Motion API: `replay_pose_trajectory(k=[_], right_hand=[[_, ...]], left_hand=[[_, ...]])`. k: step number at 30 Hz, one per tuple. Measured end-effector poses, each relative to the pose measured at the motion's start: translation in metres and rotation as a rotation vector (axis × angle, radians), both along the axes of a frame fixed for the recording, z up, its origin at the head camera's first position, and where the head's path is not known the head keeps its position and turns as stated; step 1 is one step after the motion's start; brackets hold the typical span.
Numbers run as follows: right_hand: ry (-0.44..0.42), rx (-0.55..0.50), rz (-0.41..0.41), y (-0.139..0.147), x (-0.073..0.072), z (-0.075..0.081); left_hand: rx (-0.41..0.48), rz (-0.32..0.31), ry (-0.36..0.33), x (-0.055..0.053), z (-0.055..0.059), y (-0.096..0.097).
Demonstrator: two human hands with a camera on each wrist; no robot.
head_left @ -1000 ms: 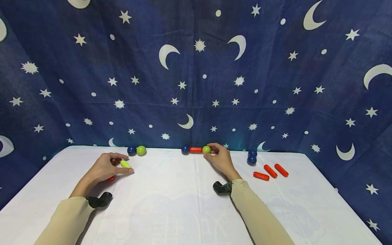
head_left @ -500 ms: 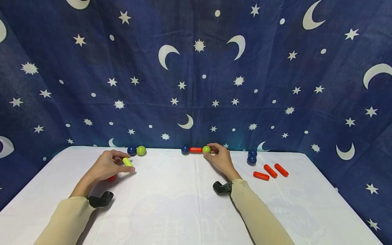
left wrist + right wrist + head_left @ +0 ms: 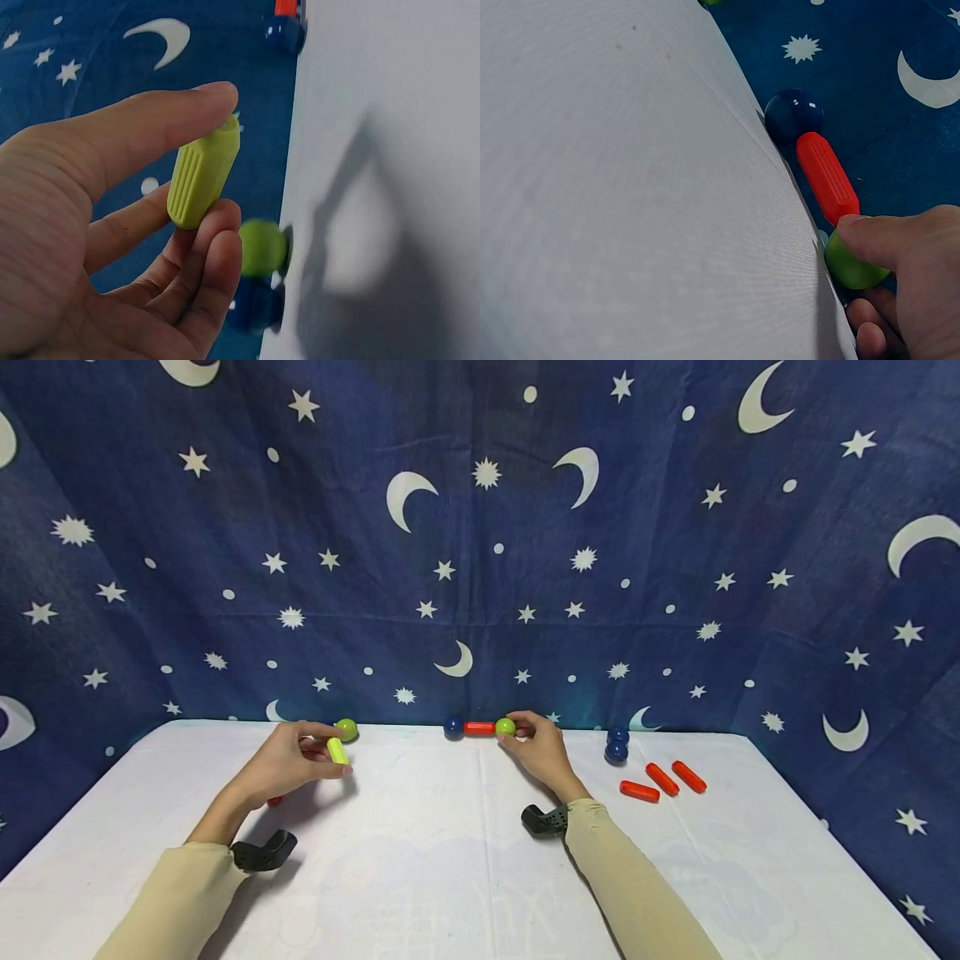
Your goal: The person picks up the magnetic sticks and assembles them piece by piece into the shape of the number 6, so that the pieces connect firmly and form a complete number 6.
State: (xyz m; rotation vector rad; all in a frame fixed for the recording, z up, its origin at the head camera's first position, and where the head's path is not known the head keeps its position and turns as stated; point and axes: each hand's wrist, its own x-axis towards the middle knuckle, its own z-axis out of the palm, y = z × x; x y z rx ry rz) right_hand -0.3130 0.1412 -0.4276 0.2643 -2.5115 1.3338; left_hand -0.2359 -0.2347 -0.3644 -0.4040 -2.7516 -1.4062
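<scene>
My left hand [image 3: 288, 764] pinches a yellow-green ribbed stick [image 3: 337, 752] between thumb and fingers, raised over the table with its shadow below. Behind its fingertips at the table's back edge sits a green ball [image 3: 347, 729]. Beside that, the left wrist view shows a blue ball [image 3: 253, 304], which the hand hides in the head view. My right hand [image 3: 543, 752] grips another green ball [image 3: 851, 262], thumb on top. That ball meets one end of a red ribbed stick [image 3: 827, 176]; a dark blue ball [image 3: 793, 116] meets the other end, all in a row along the back edge.
To the right stand two blue balls [image 3: 617, 752] touching each other. Near them lie several loose red sticks [image 3: 662, 779]. A red piece [image 3: 274, 801] shows partly beneath my left hand. A blue star-patterned cloth [image 3: 480, 568] hangs behind the white table [image 3: 420, 877].
My left hand has moved right with the yellow-green stick, which now stands more upright, and it now covers the left blue ball. My right hand has stayed in place on the green ball.
</scene>
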Motion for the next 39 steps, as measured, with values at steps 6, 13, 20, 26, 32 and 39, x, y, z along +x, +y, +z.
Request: replay_pose_trajectory(k=[6, 13, 20, 26, 32, 39], right_hand=[[0.0, -0.01, 0.001, 0.0, 0.0, 0.001], [0.004, -0.005, 0.005, 0.0, 0.0, 0.0], [0.011, -0.005, 0.004, 0.0, 0.0, 0.0], [0.009, -0.008, 0.008, 0.0, -0.001, -0.001], [0.022, -0.009, 0.01, 0.001, -0.001, 0.0], [0.027, 0.011, 0.0, 0.001, -0.002, -0.003]], left_hand=[[0.091, -0.073, -0.021, -0.001, -0.004, 0.012], [0.107, -0.119, -0.063, 0.0, -0.009, 0.024], [0.134, -0.161, -0.081, 0.003, -0.01, 0.038], [0.145, -0.182, -0.099, 0.003, -0.013, 0.046], [0.171, -0.218, -0.111, 0.003, -0.016, 0.054], [0.191, -0.266, -0.1, 0.005, -0.018, 0.066]])
